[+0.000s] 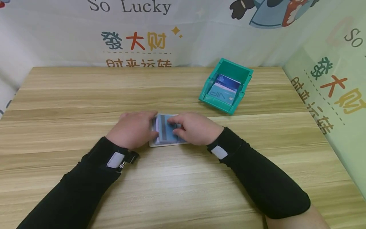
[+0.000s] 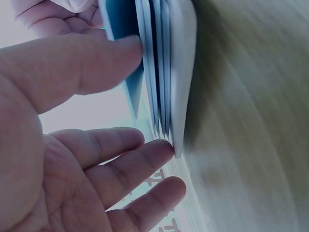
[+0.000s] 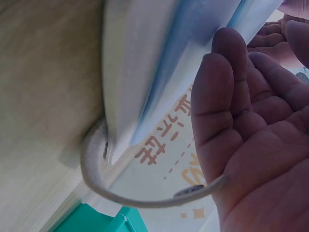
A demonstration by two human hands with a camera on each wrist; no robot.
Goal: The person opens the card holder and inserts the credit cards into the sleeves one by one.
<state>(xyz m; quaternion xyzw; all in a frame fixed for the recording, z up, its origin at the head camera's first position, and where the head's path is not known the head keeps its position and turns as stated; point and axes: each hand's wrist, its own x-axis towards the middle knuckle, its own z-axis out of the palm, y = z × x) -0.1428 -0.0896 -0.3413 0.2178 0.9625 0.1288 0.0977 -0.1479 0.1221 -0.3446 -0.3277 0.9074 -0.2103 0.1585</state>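
A small stack of cards (image 1: 166, 133), blue on top with a dark stripe, lies on a white card on the wooden table (image 1: 183, 184). My left hand (image 1: 134, 128) is at the stack's left edge. In the left wrist view its thumb (image 2: 111, 58) and straight fingers (image 2: 154, 154) touch the card edges (image 2: 164, 72). My right hand (image 1: 193, 127) lies over the right part of the stack, fingertips on the top card. In the right wrist view its fingers (image 3: 227, 82) reach to the blue card (image 3: 188, 34); its thumb is hidden.
A teal bin (image 1: 235, 66) stands tilted at the back right with several cards (image 1: 223, 89) inside; its corner (image 3: 96, 220) shows in the right wrist view. Printed cloth backdrops (image 1: 137, 41) close off the table's far and right sides.
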